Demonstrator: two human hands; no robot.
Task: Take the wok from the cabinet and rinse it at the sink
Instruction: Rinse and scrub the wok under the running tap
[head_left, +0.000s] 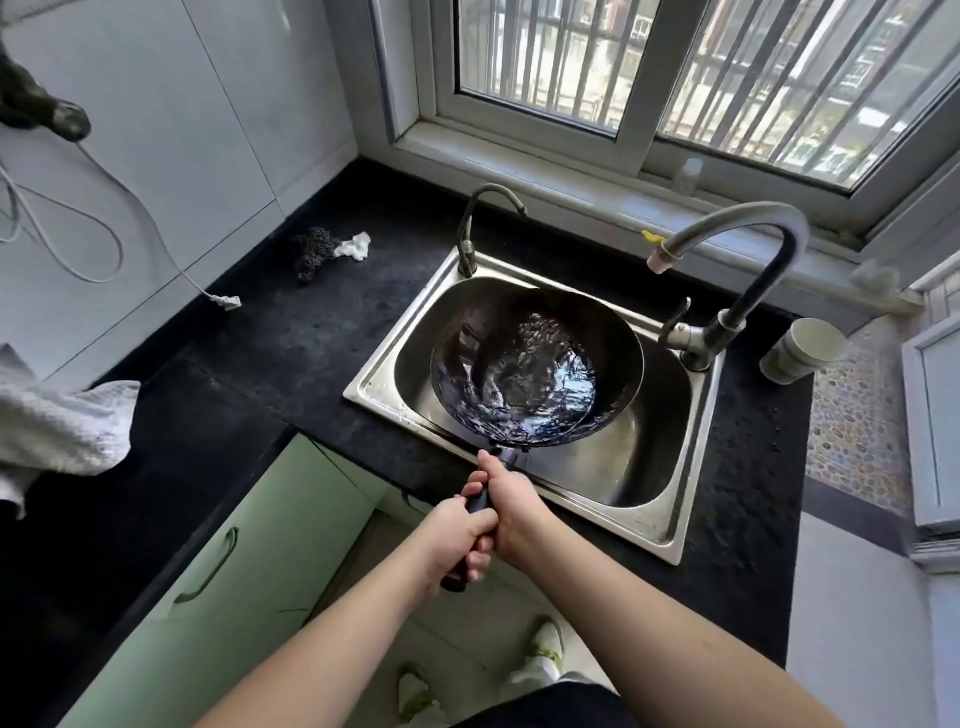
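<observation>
A dark wok (535, 366) hangs over the steel sink (670, 535), tilted a little toward the left, with rippling water inside it. Its dark handle points back at me over the sink's front rim. My right hand (511, 501) grips the handle close to the bowl. My left hand (460, 538) grips the same handle just behind it, near the handle's end. The tall grey faucet (753, 244) arches over the sink's right side, its spout above the wok's far right; no water stream is visible from it.
A smaller faucet (472, 228) stands at the sink's back left. On the black counter (291, 353) lie a dark scrubber with a white rag (327, 249), a white towel (57, 426) and a cable end (226, 300). A cup (802, 351) stands right of the sink. A green cabinet door (244, 561) is below.
</observation>
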